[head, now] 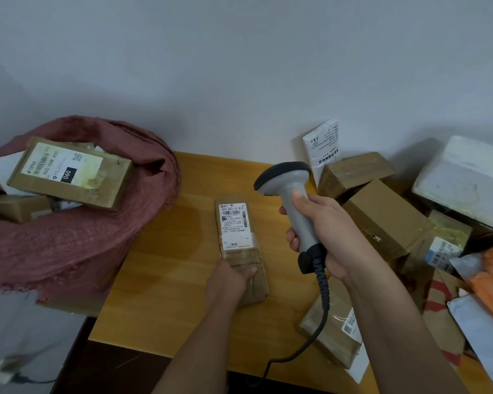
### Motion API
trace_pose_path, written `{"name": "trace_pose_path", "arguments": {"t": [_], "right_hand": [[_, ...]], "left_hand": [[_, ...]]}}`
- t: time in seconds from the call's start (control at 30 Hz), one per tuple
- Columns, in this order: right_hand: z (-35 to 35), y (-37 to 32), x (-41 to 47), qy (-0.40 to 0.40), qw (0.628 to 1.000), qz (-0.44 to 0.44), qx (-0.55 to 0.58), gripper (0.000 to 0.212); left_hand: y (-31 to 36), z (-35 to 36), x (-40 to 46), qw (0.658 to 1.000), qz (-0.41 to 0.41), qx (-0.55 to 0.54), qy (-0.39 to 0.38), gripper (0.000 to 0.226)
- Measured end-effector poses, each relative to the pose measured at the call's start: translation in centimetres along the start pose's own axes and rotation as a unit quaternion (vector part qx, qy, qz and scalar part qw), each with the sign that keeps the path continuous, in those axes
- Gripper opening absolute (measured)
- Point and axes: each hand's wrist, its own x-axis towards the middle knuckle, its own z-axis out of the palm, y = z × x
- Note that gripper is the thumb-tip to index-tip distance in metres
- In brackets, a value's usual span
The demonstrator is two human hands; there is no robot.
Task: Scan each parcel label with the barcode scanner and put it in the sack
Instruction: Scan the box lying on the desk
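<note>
My left hand grips the near end of the parcel, fingers curled over its edge, pinning it flat near the middle of the table. I hold it that way so the label faces up and stays clear of my fingers, barcode toward the far end.

My right hand is wrapped tight round the handle of the scanner, thumb along the grip. The head is raised just right of the parcel and tipped down toward the label, which I judge is the aim for a read; I see no beam on the label, so I can't say it has registered. The cable trails back over the table's near edge.

The sack sits off the table's left edge, mouth rolled open and wide, a box already on top inside, so this parcel can go in with a short move left. More boxes wait piled at the right edge.
</note>
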Motion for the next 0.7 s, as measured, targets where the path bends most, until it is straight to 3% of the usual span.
{"name": "trace_pose_path", "arguments": {"t": [0.13,0.27,0.4,0.57,0.7], "right_hand": [[-0.7,0.1,-0.3,0.002,1.000,-0.007,0.005,0.029],[-1.4,0.7,0.0,0.017,1.000,0.002,0.020,0.028],[-2.2,1.6,0.0,0.023,0.999,0.015,0.023,0.029],[-3.3,1.8,0.1,0.027,0.999,0.010,0.018,0.030],[-3.0,1.0,0.5,0.025,0.998,-0.012,0.054,0.026]], "left_hand": [[0.3,0.3,-0.4,1.000,-0.019,-0.015,0.008,0.080],[0.5,0.5,-0.4,0.997,-0.021,-0.065,0.035,0.122],[0.1,2.1,-0.9,1.000,0.011,-0.003,0.015,0.148],[0.5,3.0,-1.6,0.998,0.013,-0.047,0.042,0.140],[0.7,0.0,-2.0,0.985,0.110,-0.091,0.093,0.133]]}}
